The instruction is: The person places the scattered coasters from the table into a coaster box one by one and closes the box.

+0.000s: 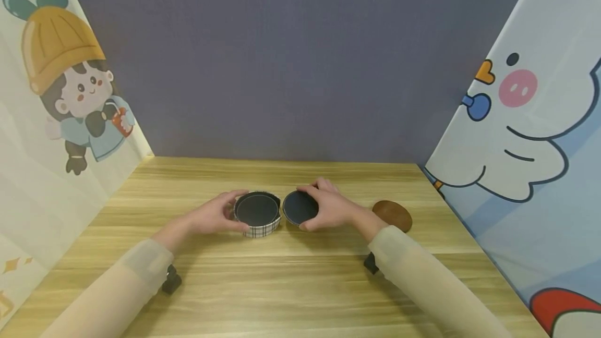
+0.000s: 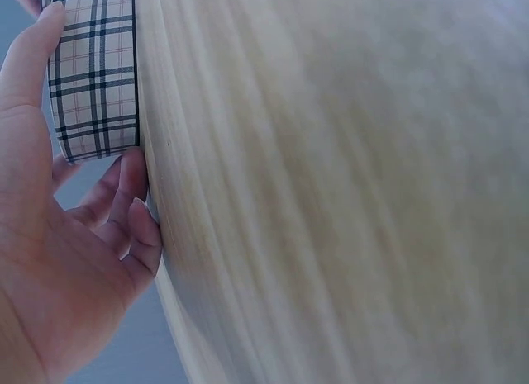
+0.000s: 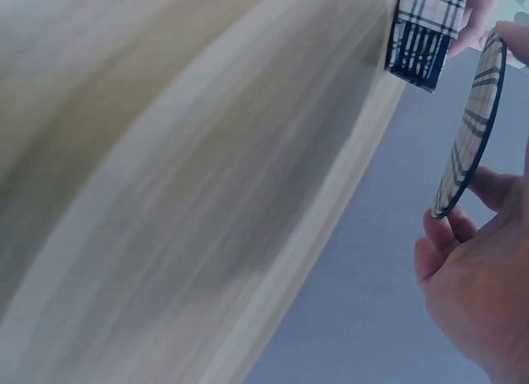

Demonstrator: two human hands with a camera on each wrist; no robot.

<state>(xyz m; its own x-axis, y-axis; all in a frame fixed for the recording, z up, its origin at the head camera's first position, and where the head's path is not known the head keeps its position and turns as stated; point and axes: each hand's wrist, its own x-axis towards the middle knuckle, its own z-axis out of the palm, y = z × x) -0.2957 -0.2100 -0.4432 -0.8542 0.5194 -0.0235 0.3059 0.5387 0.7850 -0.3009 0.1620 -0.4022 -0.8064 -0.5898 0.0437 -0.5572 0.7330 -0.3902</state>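
Note:
A round plaid coaster holder [image 1: 262, 231] sits on the wooden table with a black disc [image 1: 256, 209] showing inside its rim. Around its left side curves my left hand [image 1: 217, 216], thumb at the near side and fingers at the far side; the left wrist view shows its plaid wall [image 2: 95, 74] between them. Just right of the holder, my right hand [image 1: 334, 208] pinches a round coaster [image 1: 298, 207] by its edge, black face up. In the right wrist view the coaster's plaid underside [image 3: 475, 124] shows, held above the table beside the holder's notched side [image 3: 416, 54].
A brown oval disc [image 1: 393, 215] lies on the table [image 1: 263, 291] to the right, beyond my right forearm. A dark grey panel [image 1: 291, 67] stands behind the table, with cartoon-printed walls at left and right.

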